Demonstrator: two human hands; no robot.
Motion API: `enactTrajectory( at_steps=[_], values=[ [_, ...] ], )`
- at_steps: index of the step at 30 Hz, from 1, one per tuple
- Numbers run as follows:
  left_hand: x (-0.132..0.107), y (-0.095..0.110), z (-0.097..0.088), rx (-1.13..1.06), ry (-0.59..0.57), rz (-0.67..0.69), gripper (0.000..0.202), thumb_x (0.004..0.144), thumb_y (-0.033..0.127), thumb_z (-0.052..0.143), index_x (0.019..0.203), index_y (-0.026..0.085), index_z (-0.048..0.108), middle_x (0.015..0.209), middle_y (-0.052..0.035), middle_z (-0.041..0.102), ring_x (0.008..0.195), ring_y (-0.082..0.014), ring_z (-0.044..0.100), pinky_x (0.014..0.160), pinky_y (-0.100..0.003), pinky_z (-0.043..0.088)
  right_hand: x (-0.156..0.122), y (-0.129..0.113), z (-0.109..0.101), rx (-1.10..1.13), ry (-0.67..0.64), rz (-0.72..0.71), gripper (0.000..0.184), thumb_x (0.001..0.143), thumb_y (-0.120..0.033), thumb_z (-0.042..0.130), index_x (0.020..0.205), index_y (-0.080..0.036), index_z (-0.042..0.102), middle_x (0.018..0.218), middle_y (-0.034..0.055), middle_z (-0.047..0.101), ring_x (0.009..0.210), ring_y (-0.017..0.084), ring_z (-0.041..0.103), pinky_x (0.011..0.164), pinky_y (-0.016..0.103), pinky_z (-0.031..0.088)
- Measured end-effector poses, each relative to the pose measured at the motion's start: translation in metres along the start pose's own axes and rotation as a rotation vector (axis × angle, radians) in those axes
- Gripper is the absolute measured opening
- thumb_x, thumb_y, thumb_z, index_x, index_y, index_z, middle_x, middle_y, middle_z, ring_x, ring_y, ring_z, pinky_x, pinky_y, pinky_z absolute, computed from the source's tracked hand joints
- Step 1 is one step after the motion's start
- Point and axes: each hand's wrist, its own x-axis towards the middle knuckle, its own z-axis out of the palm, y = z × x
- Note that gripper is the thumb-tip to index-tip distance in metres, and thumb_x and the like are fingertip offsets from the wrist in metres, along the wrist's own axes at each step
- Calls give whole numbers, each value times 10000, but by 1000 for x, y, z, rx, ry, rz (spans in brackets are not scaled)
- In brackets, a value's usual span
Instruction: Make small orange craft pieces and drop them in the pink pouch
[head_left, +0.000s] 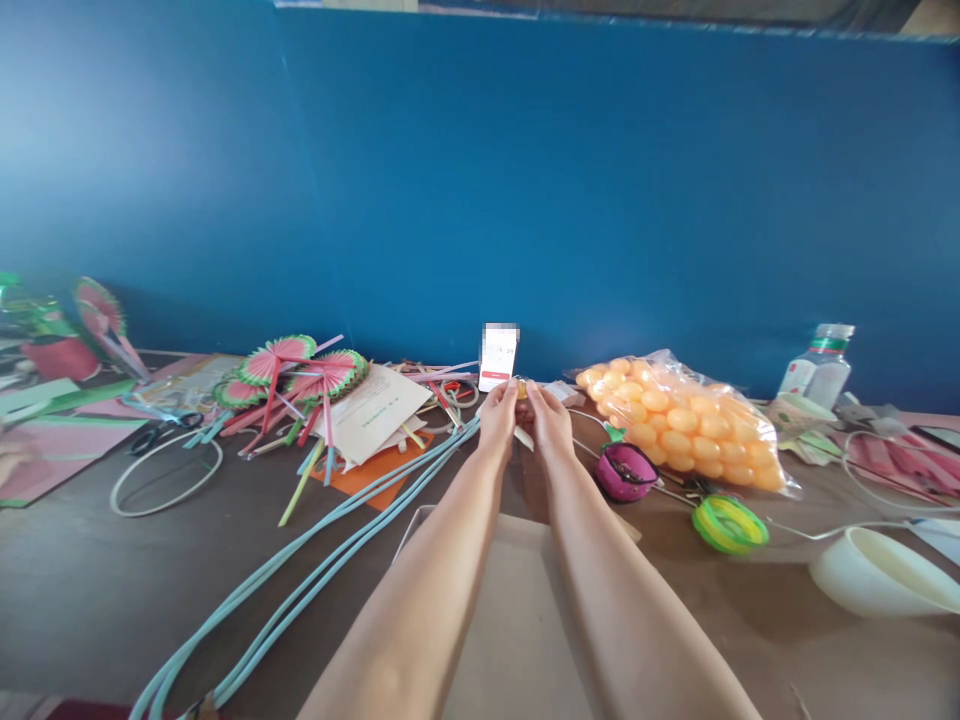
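Observation:
Both arms reach forward over the table, and the hands meet near its far side. My left hand (498,414) is closed, its thumb and fingertips pinching a small yellow thing (522,389). From the other side my right hand (548,416) pinches the same thing; its kind is too small to make out. Just behind the hands a phone (498,360) with a lit white screen stands upright against the blue wall. Under the forearms lies a pale flat tray or board (517,620).
Pink-and-green paper fans (330,374), papers (375,412) and light-blue tubing (315,545) lie left. On the right are a clear bag of orange balls (682,420), a purple pouch (626,472), green tape rolls (729,525), a white bowl (885,572) and a bottle (821,368).

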Motion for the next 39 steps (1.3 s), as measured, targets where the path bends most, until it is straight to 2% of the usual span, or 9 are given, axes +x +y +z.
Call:
enactTrajectory(
  at_steps=[5, 11, 16, 20, 23, 29, 35, 39],
  values=[
    [-2, 4, 0, -83, -109, 34, 409, 688, 454, 807, 914, 137, 680, 746, -17, 647, 528, -65, 510, 524, -207, 463, 2, 0, 0, 100, -35, 2, 446, 678, -605, 746, 864, -200, 718, 516, -57, 506, 439, 81, 410, 435, 225, 387],
    [-5, 10, 0, -167, -211, 44, 431, 667, 458, 820, 923, 143, 675, 656, 10, 599, 514, -74, 502, 513, -213, 428, -2, -6, 0, 160, -108, -72, 548, 654, -526, 791, 1103, -216, 731, 599, -52, 575, 486, 73, 430, 483, 220, 416],
    [-7, 14, -1, -170, -286, 30, 448, 705, 486, 782, 966, 142, 665, 613, 6, 568, 533, -104, 530, 531, -234, 415, -5, -10, 0, 146, -141, -113, 557, 660, -485, 797, 1148, -225, 729, 653, -33, 619, 512, 81, 455, 505, 233, 426],
    [-7, 16, -1, -156, -294, 41, 430, 732, 470, 765, 998, 146, 671, 619, 5, 566, 537, -104, 530, 531, -230, 404, -6, -10, -1, 158, -179, -126, 540, 717, -532, 749, 1168, -237, 723, 631, -37, 599, 507, 78, 448, 507, 230, 425],
    [-7, 17, -1, -172, -297, 53, 431, 730, 458, 768, 1015, 148, 679, 662, -9, 601, 553, -104, 538, 532, -227, 408, -7, -12, 0, 125, -194, -134, 557, 697, -511, 776, 1185, -249, 715, 664, -34, 627, 508, 76, 458, 501, 228, 418],
    [-6, 19, -1, -185, -292, 35, 441, 750, 457, 741, 1062, 150, 682, 810, -49, 667, 604, -113, 559, 549, -239, 419, -9, -15, 4, 115, -227, -173, 556, 627, -451, 841, 1146, -285, 731, 965, -3, 722, 577, 77, 535, 511, 217, 452],
    [-5, 19, -2, -189, -341, 25, 388, 739, 442, 753, 975, 145, 672, 659, 3, 578, 537, -95, 520, 526, -230, 393, -9, -15, 4, 117, -214, -161, 543, 690, -528, 778, 1159, -259, 729, 789, -6, 698, 509, 68, 475, 474, 211, 430],
    [-6, 20, -2, -213, -335, 32, 373, 730, 418, 763, 964, 147, 662, 725, -11, 610, 556, -97, 523, 516, -232, 389, -8, -15, 5, 92, -204, -194, 529, 644, -478, 826, 1119, -262, 740, 954, 8, 723, 561, 81, 520, 493, 225, 439]
  ],
)
